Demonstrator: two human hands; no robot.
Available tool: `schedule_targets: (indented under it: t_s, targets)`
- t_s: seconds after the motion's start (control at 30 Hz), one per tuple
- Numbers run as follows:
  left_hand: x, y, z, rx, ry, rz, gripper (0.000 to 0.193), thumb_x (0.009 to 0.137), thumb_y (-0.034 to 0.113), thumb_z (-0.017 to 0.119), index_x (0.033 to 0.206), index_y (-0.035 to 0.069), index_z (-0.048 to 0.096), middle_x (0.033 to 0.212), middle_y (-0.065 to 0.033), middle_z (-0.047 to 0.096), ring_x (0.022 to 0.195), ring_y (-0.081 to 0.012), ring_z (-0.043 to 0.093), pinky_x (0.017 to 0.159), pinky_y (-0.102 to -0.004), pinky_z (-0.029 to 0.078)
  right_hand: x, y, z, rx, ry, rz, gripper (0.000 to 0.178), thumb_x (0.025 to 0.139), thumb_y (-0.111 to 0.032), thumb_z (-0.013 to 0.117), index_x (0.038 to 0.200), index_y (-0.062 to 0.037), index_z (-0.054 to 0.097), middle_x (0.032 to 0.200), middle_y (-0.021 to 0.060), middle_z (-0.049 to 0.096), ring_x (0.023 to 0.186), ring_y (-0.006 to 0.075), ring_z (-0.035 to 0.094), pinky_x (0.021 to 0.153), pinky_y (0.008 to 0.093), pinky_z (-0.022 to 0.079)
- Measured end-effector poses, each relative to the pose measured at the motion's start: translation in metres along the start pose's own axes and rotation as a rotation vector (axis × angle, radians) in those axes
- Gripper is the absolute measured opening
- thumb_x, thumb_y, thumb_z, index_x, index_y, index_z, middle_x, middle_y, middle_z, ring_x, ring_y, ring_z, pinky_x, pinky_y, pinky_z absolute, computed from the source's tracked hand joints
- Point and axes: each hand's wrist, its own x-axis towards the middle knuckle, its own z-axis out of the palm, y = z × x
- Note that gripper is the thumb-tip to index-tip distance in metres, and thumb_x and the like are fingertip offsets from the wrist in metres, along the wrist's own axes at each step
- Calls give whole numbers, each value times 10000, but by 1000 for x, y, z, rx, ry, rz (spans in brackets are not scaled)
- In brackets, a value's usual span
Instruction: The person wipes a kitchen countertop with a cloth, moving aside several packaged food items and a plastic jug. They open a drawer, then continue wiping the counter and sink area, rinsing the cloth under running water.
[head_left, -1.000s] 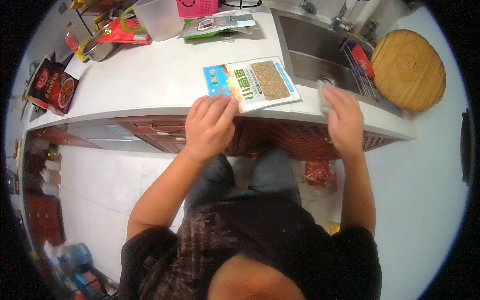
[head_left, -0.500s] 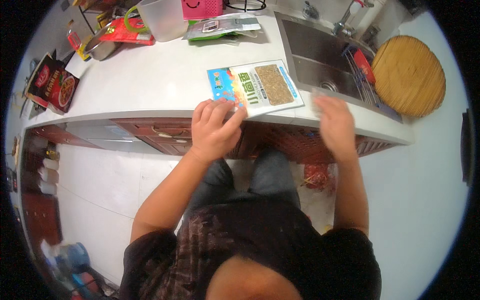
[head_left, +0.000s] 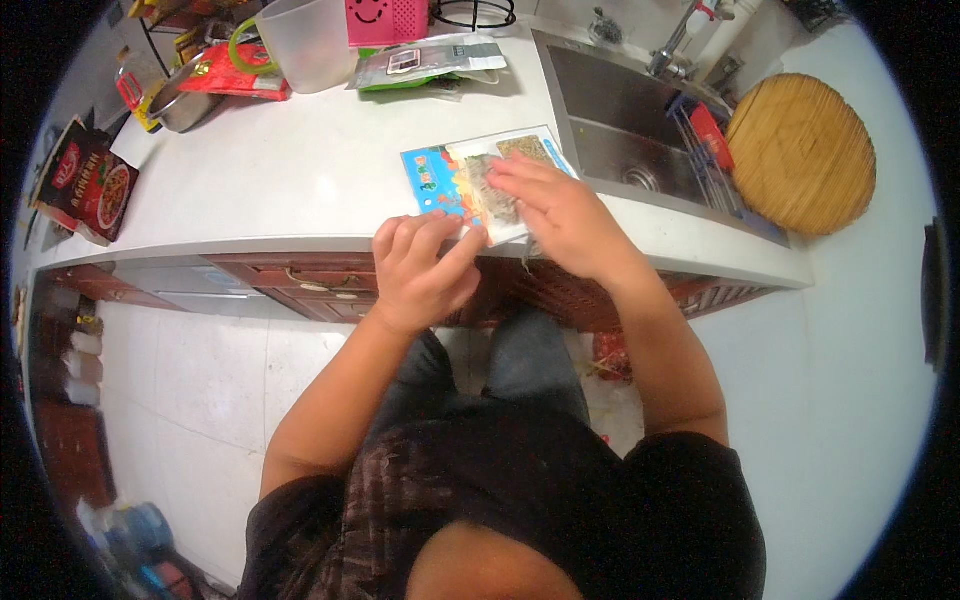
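A flat spice packet (head_left: 420, 165), blue and white with a window of brownish seeds, lies near the counter's front edge. My left hand (head_left: 425, 275) rests at its near left corner, fingers curled and fingertips pressing the packet down. My right hand (head_left: 570, 215) reaches across the packet from the right, its fingers closed over a small, pale, filled bag (head_left: 497, 197). A thin string hangs from near that bag over the counter edge. The hand covers part of the packet's window and lettering; where the thumb grips is partly hidden.
On the white counter (head_left: 250, 180) stand a clear jug (head_left: 310, 50), a metal bowl (head_left: 185, 105), a red packet (head_left: 240, 72) and silver and green pouches (head_left: 430, 62). A dark box (head_left: 88, 185) stands at left. Right lie the sink (head_left: 620, 110) and a round wooden board (head_left: 803, 155).
My right hand has moved left from beside the sink onto the packet, bringing the small bag over it. My left hand stays at the packet's corner.
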Motion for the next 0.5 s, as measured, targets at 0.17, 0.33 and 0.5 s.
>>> schedule_targets:
  t_s: [0.17, 0.33, 0.5]
  targets:
    - [5, 3, 4, -39, 15, -16, 461, 604, 131, 728, 1060, 198, 707, 1044, -15, 609, 948, -222, 583, 869, -407, 398, -23, 60, -35, -333, 79, 447, 384, 965, -46, 496, 1326, -26, 627, 1363, 210, 612, 1219, 366, 613, 1107, 385, 438]
    - [7, 7, 9, -30, 39, -41, 454, 601, 151, 734, 1052, 201, 705, 1034, -17, 608, 951, -223, 579, 879, -413, 391, -17, 50, -68, -277, 163, 338, 365, 995, -72, 475, 1320, -32, 637, 1367, 202, 613, 1282, 344, 575, 1114, 380, 432]
    - [3, 1, 6, 27, 42, -23, 411, 649, 205, 733, 1058, 216, 698, 1022, 0, 597, 967, -198, 584, 885, -401, 388, -20, 34, -22, -258, -17, 176, 368, 974, -62, 473, 1293, -38, 655, 1369, 179, 615, 1273, 341, 578, 1117, 386, 430]
